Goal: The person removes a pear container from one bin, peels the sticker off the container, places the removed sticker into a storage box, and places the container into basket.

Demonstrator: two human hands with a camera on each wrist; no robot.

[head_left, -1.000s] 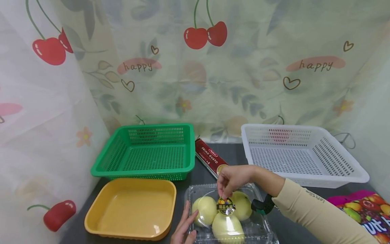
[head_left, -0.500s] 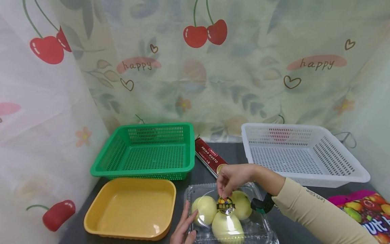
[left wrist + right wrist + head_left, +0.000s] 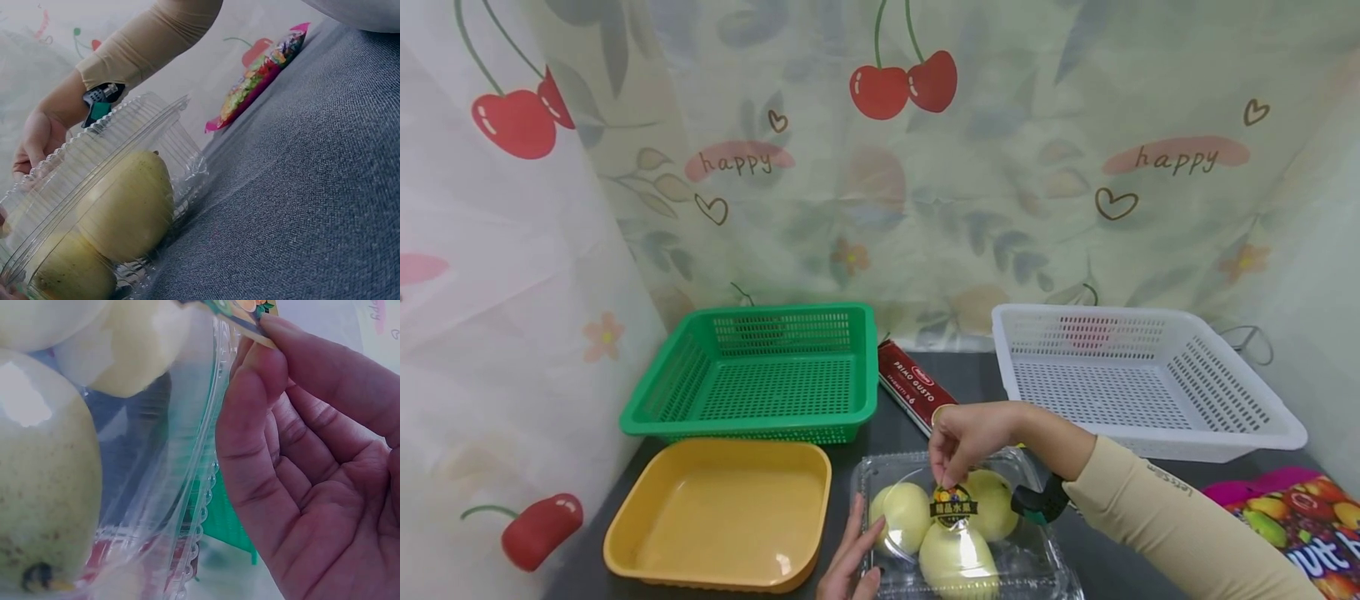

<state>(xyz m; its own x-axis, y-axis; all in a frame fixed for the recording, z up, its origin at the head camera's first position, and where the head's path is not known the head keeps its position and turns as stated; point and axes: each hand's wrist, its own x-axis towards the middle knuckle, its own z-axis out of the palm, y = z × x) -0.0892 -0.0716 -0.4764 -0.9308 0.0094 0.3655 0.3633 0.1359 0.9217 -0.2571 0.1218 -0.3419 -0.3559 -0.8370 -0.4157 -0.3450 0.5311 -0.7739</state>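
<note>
A clear plastic clamshell box (image 3: 1037,546) holding several pale yellow-green pears (image 3: 957,560) lies on the dark table. On its lid is a round black fruit sticker (image 3: 953,508) with a banner and printed characters. My right hand (image 3: 968,440) is over the lid, thumb and forefinger pinching the sticker's edge. In the right wrist view, that edge of the sticker (image 3: 247,319) stands up between the fingertips. My left hand (image 3: 853,560) rests along the box's left side, fingers fairly straight, its lower part outside the frame. The left wrist view shows pears (image 3: 128,206) through the box wall.
A yellow tub (image 3: 718,508) stands left of the box, with a green basket (image 3: 775,433) behind it. At the back right is a white basket (image 3: 1138,437). A red spaghetti pack (image 3: 913,379) lies between the baskets. A colourful fruit-print bag (image 3: 1300,517) lies far right.
Both hands keep nearly the same place on the box, and the right still pinches the sticker's edge. The whole head view has shifted very slightly.
</note>
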